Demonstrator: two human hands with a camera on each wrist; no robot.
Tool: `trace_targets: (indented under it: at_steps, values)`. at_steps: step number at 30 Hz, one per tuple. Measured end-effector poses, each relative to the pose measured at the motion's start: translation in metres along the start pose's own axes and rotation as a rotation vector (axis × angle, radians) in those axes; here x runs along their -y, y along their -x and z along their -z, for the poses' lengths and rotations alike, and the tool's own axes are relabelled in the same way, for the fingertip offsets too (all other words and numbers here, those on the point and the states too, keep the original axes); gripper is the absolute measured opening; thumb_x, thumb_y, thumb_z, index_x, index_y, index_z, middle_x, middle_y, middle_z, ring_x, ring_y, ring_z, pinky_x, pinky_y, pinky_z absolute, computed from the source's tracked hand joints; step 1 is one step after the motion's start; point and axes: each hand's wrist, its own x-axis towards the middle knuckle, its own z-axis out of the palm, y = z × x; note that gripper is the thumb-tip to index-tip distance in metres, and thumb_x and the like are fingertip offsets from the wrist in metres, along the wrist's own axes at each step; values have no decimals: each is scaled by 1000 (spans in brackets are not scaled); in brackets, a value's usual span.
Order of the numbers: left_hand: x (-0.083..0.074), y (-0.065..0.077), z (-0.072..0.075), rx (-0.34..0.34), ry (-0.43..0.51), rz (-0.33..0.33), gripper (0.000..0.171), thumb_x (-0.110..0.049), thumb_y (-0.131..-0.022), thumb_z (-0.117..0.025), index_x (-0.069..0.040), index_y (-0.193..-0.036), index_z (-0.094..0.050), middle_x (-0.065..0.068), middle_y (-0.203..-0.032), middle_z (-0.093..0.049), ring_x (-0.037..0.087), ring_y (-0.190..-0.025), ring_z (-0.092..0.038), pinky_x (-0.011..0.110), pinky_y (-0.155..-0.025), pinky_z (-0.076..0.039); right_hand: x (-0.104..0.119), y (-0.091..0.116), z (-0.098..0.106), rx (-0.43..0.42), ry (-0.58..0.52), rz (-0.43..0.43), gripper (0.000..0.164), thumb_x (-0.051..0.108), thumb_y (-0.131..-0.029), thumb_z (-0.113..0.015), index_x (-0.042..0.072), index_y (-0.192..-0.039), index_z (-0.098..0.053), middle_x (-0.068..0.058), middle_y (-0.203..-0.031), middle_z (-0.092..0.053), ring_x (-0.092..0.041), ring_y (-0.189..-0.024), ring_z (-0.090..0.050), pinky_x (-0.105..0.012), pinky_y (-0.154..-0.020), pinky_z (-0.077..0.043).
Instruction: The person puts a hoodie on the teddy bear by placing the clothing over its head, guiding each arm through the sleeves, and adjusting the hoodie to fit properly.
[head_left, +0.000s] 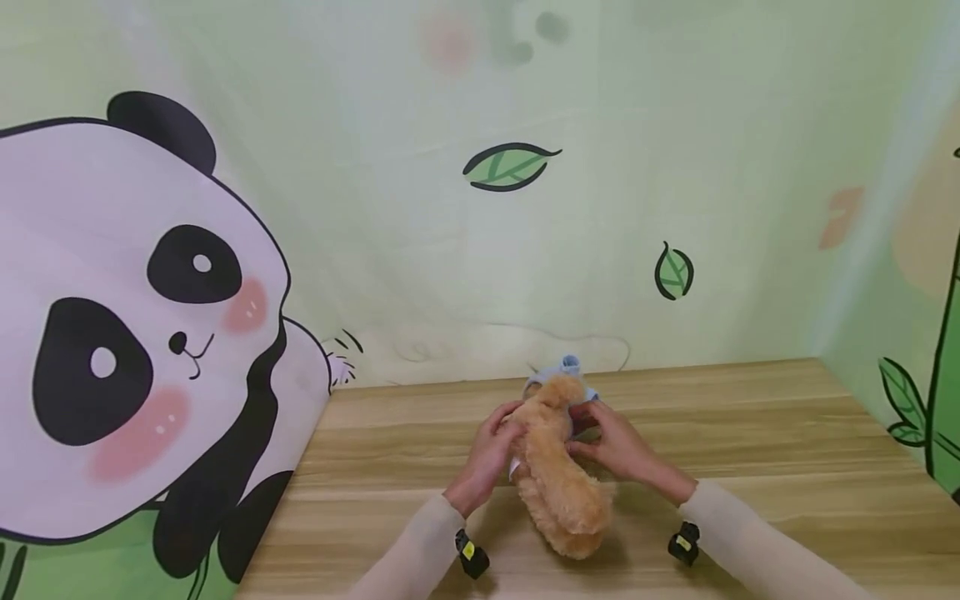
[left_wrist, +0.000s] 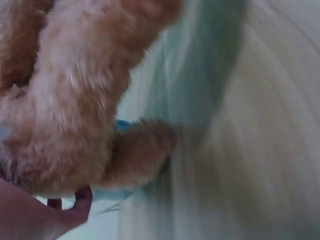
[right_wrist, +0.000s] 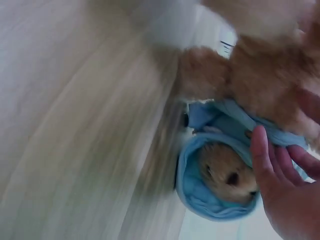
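Observation:
A fluffy tan plush toy lies on the table, its legs towards the near edge. Blue doll clothing is around its far end. In the right wrist view, the toy's face peeks out of a round opening in the blue clothing. My left hand grips the toy's left side, thumb on the fur; the left wrist view shows curled fingers against it. On the other side, my right hand pinches the blue clothing, with thumb and fingers visible in the right wrist view.
The toy lies on a wood-grain tabletop. Behind it hangs a pale green backdrop with printed leaves, and a large printed panda covers the left side. A small black device sits at each wrist.

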Motion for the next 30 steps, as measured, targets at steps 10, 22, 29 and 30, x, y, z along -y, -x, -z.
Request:
trace_targets:
  at_steps: [10,22,29,30]
  values:
    - [-8,4,-6,42,-320,-113,41,-34,-94,-62,-18,-131,-60,6,-135,-57,25,-126,-52,42,-105,-41,-4,4,15,115,-332,-290,54,27,-98,-60,3,-143,-41,-26,-128,-58,-18,-99,-66,-51,-73,-59]
    - [10,-15,17,186,-298,-81,49,-25,-96,-59,-12,-142,-49,10,-145,-51,33,-135,-44,54,-108,-37,-8,1,39,43,-94,-315,49,19,-93,-63,0,-137,-51,-26,-137,-52,-32,-113,-60,-38,-81,-56]
    - [13,-23,19,334,-290,-1,62,-40,-93,-61,-23,-149,-39,6,-154,-41,30,-143,-38,54,-111,-35,-11,-2,46,72,-42,-273,50,19,-94,-61,-2,-138,-49,-25,-128,-55,-30,-108,-59,-29,-77,-52]
    - [12,-25,18,369,-290,8,66,-44,-92,-63,-26,-150,-37,6,-155,-39,30,-144,-36,54,-112,-35,-12,-3,47,98,-55,-278,53,23,-95,-62,-2,-140,-46,-26,-130,-53,-31,-111,-58,-30,-79,-52]
